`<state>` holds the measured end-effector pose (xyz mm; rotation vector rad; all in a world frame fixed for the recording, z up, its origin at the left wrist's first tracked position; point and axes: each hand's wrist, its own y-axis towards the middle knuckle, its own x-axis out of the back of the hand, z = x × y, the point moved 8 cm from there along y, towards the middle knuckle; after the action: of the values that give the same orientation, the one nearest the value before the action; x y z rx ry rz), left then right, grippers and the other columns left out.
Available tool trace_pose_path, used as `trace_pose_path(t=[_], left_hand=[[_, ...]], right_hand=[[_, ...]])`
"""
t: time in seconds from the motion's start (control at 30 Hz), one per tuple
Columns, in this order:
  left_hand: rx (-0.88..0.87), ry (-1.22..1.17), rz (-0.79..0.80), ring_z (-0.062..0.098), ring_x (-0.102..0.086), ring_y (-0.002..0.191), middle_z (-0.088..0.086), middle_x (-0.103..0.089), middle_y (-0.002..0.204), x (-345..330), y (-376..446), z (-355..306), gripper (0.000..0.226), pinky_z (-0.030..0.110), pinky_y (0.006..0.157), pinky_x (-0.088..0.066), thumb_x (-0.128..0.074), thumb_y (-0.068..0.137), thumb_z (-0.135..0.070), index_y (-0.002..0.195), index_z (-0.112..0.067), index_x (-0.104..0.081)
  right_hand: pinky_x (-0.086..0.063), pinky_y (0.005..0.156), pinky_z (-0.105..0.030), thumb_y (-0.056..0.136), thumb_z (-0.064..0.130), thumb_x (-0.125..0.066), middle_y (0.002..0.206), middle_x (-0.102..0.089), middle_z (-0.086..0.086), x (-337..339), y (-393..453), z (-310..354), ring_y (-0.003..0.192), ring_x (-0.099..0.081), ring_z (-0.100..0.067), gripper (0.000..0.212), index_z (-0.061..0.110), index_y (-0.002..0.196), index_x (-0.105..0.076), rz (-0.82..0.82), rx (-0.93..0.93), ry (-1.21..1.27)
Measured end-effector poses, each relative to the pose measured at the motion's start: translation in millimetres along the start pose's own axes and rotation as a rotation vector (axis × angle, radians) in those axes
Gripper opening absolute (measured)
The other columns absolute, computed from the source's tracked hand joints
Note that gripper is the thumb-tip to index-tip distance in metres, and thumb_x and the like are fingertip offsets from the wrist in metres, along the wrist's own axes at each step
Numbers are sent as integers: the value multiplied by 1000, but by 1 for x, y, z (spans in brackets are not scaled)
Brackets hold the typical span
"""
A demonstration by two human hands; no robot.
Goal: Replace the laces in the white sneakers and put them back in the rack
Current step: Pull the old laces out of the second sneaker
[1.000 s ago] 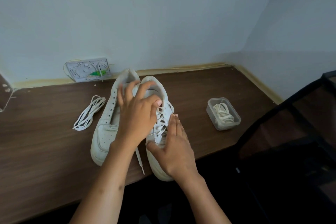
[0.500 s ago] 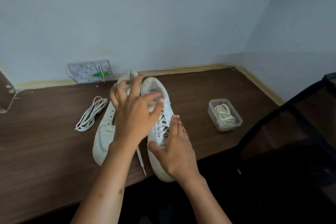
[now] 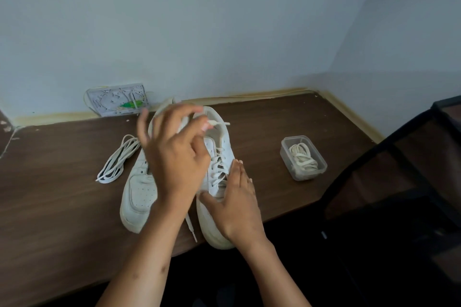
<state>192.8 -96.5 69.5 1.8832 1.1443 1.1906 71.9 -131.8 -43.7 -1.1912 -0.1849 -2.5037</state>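
At mid-frame we see the left hand (image 3: pixel 174 157) pinching a lace end (image 3: pixel 219 123) above the right sneaker (image 3: pixel 219 152), other fingers spread. The right hand (image 3: pixel 234 202) lies flat with straight fingers on that sneaker's side. The left sneaker (image 3: pixel 137 192) sits just beside it on the table (image 3: pixel 50 219). A loose lace (image 3: pixel 117 159) lies left; a clear box (image 3: pixel 303 157) of laces sits right.

Nothing here I can read: no brand or number shows on my white sneakers (image 3: pixel 139 189) (plain leather), nor on the clear plastic box (image 3: pixel 303 157).
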Motion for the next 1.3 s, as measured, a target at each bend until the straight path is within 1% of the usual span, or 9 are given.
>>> trace_pose_path(t=[0.17, 0.3, 0.4, 0.6, 0.73, 0.87, 1.0, 1.17, 1.3], left_hand=[[176, 107, 179, 24, -54, 110, -8, -69, 110, -8, -4, 29, 13, 54, 102, -35, -66, 84, -28, 83, -22, -78], [200, 170, 266, 29, -52, 113, -3, -68, 115, -13, -11, 45, 25, 53, 101, -36, -73, 76, -8, 95, -23, -77], [178, 103, 266, 29, -54, 107, -1, -67, 112, -9, -12, 41, 29, 46, 97, -38, -71, 78, -2, 100, -20, -76], [197, -46, 408, 20, -61, 89, -5, -64, 98, -15, -50, 21, 20, 41, 82, -51, -63, 88, -28, 102, -19, -73], [281, -127, 551, 19, -56, 112, -4, -54, 125, -29, -82, 17, 59, 37, 92, -52, -52, 80, -45, 132, -17, -55], [294, -171, 596, 23, -33, 141, 7, -31, 152, -39, -97, 13, 70, 29, 114, -26, -63, 88, -21, 150, -8, -32], [257, -158, 622, 28, -20, 148, 16, -20, 159, -46, -104, 9, 67, 37, 118, -24, -53, 93, -7, 152, -1, -22], [235, -152, 695, 19, 0, 149, 14, -2, 163, -52, -109, 8, 74, 32, 122, -12, -48, 93, 4, 154, -2, -7], [239, -108, 680, 24, -7, 151, 13, -6, 163, -54, -111, 8, 73, 34, 122, -11, -46, 92, 6, 155, -3, -9]], right_hand=[[-4, 123, -32, 90, 64, -49, 164, 0, -4, 0, -2, 0, 150, 4, -14, 99, 12, 156, 3, -43, -56, 65], [-24, 119, -35, 91, 69, -40, 161, -20, -2, 7, -2, -5, 148, -16, -14, 88, 15, 155, -15, -72, -104, 239], [-40, 106, -37, 93, 68, -33, 137, -48, 1, 26, -2, -8, 127, -46, -16, 68, 22, 141, -45, -196, -100, 122], [-47, 88, -43, 99, 36, -53, 108, -48, 7, 56, 16, 14, 98, -54, -17, 27, 37, 124, -61, -431, 208, 69], [-43, 84, -39, 95, 27, -61, 107, -56, 4, 55, 27, 21, 93, -54, -21, 25, 36, 118, -68, -479, 260, -101], [-44, 77, -39, 89, 22, -69, 100, -62, 2, 56, 30, 28, 88, -56, -24, 14, 27, 100, -75, -560, 301, -200], [-41, 76, -37, 88, 19, -70, 102, -62, -1, 53, 34, 24, 89, -56, -25, 7, 22, 92, -75, -552, 278, -199], [-36, 86, -31, 89, 17, -68, 109, -55, 3, 50, 39, 18, 98, -50, -18, 9, 23, 94, -73, -458, 301, -61], [-40, 98, -25, 94, 9, -59, 118, -49, 1, 44, 54, -5, 112, -49, -15, 21, 24, 81, -65, -175, 78, 563]])
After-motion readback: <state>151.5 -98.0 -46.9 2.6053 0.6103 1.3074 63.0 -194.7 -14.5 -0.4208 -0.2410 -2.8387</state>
